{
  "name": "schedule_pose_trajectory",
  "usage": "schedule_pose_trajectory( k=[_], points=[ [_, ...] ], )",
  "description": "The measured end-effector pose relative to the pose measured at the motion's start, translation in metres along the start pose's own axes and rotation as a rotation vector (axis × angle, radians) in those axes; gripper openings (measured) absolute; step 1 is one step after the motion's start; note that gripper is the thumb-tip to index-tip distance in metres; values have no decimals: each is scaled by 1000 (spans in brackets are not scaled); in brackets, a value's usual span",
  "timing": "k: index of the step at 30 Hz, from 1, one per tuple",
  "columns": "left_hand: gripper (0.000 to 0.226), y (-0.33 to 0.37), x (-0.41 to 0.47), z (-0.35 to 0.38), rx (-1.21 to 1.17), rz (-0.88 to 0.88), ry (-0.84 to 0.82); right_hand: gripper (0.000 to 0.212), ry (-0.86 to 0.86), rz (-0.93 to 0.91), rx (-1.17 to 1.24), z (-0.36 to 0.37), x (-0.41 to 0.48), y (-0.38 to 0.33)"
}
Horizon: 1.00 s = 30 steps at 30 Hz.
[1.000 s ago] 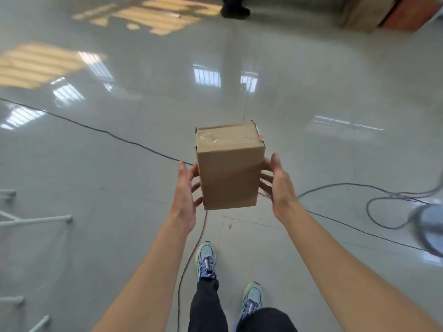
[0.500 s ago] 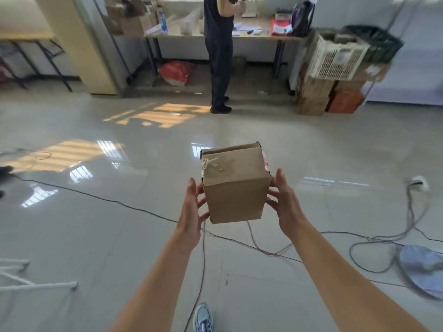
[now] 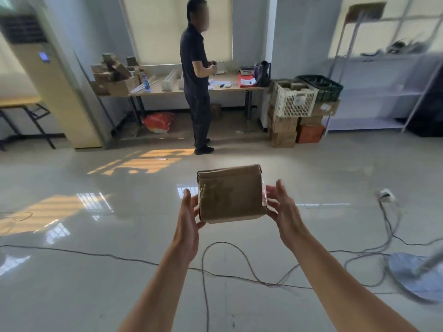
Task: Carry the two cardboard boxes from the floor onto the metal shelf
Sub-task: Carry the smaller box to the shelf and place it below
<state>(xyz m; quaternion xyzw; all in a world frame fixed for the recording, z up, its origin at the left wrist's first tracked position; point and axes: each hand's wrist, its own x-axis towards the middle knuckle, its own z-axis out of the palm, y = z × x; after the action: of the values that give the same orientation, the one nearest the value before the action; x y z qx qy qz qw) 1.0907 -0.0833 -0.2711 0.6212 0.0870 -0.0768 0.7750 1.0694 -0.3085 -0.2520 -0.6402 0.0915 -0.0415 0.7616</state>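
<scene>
A taped brown cardboard box (image 3: 230, 195) is held in the air in front of me, at arm's length above the shiny floor. My left hand (image 3: 189, 212) presses its left side and my right hand (image 3: 282, 209) presses its right side. A white metal shelf (image 3: 381, 89) stands against the far right wall, several metres away, with cables on an upper level. No second box shows on the floor.
A person in dark clothes (image 3: 199, 75) stands at a cluttered table (image 3: 182, 89) straight ahead. Stacked cartons and crates (image 3: 297, 109) sit left of the shelf. Cables (image 3: 215, 271) cross the floor; a fan base (image 3: 412, 271) lies at right. A tall air conditioner (image 3: 48, 75) stands at left.
My view has risen from the floor to the room. The box came up with both hands on it and now shows its broad taped face.
</scene>
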Motion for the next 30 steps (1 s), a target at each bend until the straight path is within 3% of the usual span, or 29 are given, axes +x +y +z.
schedule_pose_trajectory(
  k=[4,10,17,20,26,30],
  points=[
    [71,9,-3,-6,-22,20,-71,65,23,-9,-19,7,-13,-7],
    [69,24,-10,2,-57,11,-123,78,86,-33,-24,2,-30,-15],
    [80,28,-12,17,-54,29,-211,63,168,-42,29,-9,-57,-21],
    [85,27,-18,28,-14,42,-337,62,214,-43,53,-16,-69,-21],
    [74,24,-34,66,1,47,-614,60,310,-82,130,-39,-95,-22],
    [71,25,-48,98,-8,41,-718,58,424,-122,166,-62,-117,-28]
  ],
)
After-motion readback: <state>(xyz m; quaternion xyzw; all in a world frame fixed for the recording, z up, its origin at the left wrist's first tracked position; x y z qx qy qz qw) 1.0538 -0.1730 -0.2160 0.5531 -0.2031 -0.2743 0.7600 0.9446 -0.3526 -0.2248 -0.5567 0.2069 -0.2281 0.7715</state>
